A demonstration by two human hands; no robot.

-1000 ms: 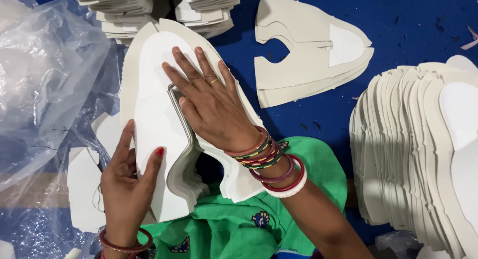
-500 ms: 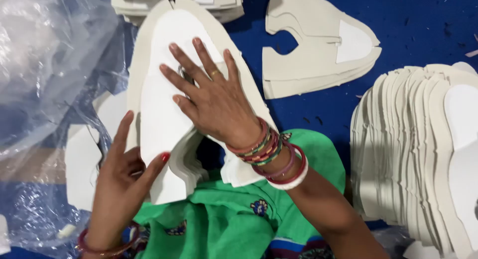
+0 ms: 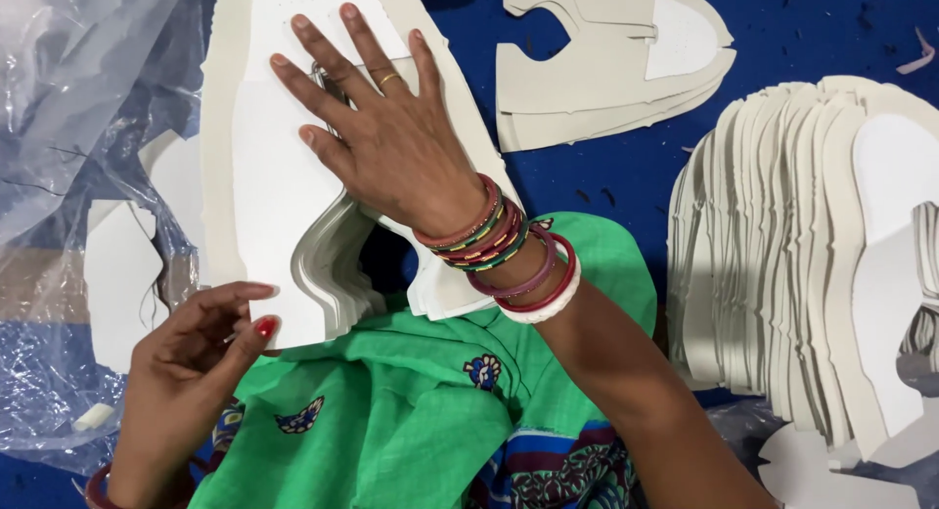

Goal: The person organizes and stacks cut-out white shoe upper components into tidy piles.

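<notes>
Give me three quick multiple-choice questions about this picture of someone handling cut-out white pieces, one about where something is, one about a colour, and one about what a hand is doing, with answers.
1. Where does the fanned row of pieces lie, seen from the camera?
A. At the right side
B. Under the plastic sheet
C. On the person's lap

2. What colour is the surface under the piles?
A. Red
B. Blue
C. Yellow

3. How is the right hand placed?
A. Closed in a fist
B. Lifted clear of everything
C. Flat, fingers spread, on the stack of white pieces

Answers:
1. A, since the overlapping row fills the right edge of the view.
2. B, since deep blue shows between the piles.
3. C, since the palm presses down with fingers fanned, while the left hand pinches the stack's lower edge.
</notes>
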